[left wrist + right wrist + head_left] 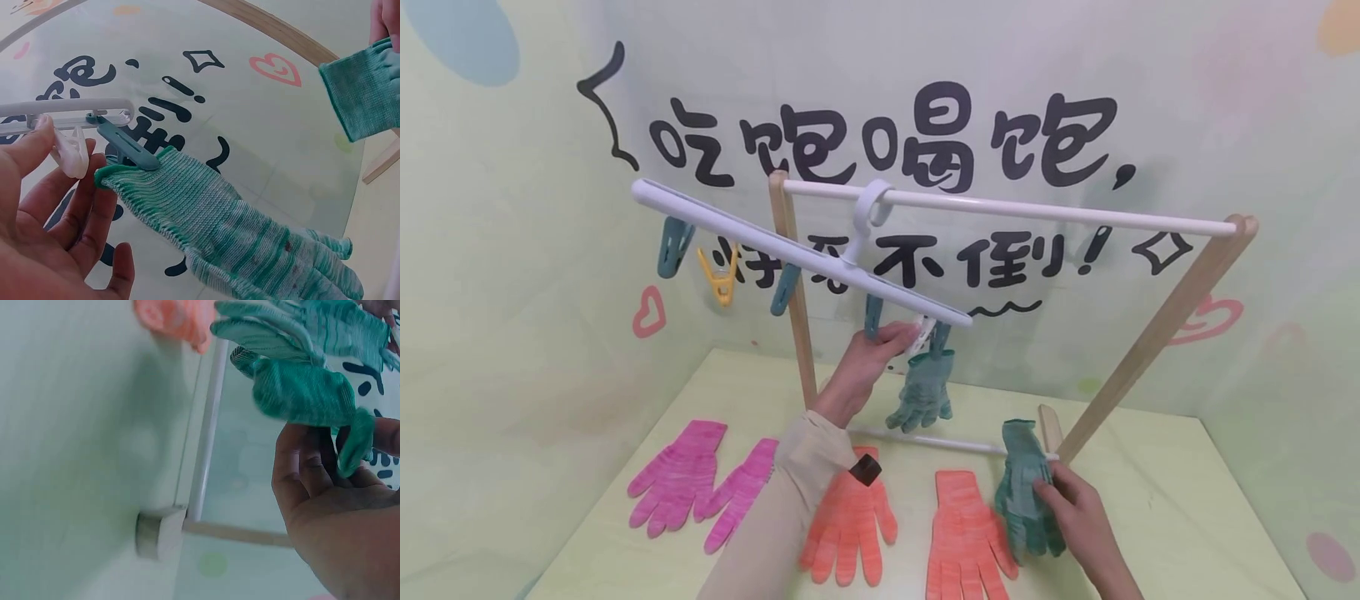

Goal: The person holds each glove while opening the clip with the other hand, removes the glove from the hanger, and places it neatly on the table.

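My left hand [867,367] is raised to the low end of a white hanger [820,261]. Its thumb and fingers pinch a white clothespin [74,155] on the hanger's bar. Beside that, a teal clothespin [127,142] grips the cuff of a striped green glove [927,390], which hangs fingers down. A second green glove [1021,492] is in my right hand [1081,507], held between thumb and fingers at its side, cuff up, by the rack's right foot. In the right wrist view, part of this glove folds over between thumb and fingers.
The hanger tilts from the rail [1045,210] of a wooden-sided rack [1157,342]. More teal clothespins [675,247] and a yellow one [721,279] hang from it. Two orange gloves [958,533] and two pink gloves [679,475] lie on the table [1180,500].
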Demonstrator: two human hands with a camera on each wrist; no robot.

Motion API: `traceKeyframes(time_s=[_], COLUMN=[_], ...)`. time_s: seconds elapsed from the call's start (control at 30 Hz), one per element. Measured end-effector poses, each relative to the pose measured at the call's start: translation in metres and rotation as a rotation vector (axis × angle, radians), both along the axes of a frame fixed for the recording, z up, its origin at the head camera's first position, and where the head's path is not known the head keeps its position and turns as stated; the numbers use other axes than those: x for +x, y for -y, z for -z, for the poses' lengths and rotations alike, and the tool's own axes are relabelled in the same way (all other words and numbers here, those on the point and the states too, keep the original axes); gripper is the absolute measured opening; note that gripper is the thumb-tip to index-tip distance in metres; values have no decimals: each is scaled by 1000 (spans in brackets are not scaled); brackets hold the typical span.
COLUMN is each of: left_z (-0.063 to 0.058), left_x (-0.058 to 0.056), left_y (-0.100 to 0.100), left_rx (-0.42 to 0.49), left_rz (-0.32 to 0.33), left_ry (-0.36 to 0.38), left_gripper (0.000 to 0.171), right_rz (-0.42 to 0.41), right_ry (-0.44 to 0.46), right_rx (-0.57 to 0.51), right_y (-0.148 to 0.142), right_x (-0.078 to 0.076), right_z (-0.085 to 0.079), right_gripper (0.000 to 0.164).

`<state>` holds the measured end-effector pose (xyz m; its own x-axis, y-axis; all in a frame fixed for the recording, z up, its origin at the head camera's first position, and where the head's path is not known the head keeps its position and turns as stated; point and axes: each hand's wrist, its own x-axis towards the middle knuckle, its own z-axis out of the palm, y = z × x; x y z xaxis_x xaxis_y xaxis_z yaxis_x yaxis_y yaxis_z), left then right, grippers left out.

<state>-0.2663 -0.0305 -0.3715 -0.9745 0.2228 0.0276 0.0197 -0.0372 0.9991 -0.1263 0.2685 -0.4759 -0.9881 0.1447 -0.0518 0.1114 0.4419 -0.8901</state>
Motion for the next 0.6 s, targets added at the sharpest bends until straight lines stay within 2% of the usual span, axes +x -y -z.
traceKeyframes(time_s=[0.1,0.23,0.5,0.6], left_z=[1,2,3,2], left_x=[0,1,1,2], left_y=[1,2,1,0], left_rx=[16,17,34,25], left_rz=[8,17,23,29], left_ry=[5,3,15,9], left_gripper=[33,33,34,35], right_rz=[25,86,182,211], right_ry=[93,187,302,338], right_rx=[2,-5,-72,-57], right_y=[-14,-32,-70,-87], right_x=[4,8,25,33], right_z=[2,5,18,25], right_gripper=[28,26,23,23])
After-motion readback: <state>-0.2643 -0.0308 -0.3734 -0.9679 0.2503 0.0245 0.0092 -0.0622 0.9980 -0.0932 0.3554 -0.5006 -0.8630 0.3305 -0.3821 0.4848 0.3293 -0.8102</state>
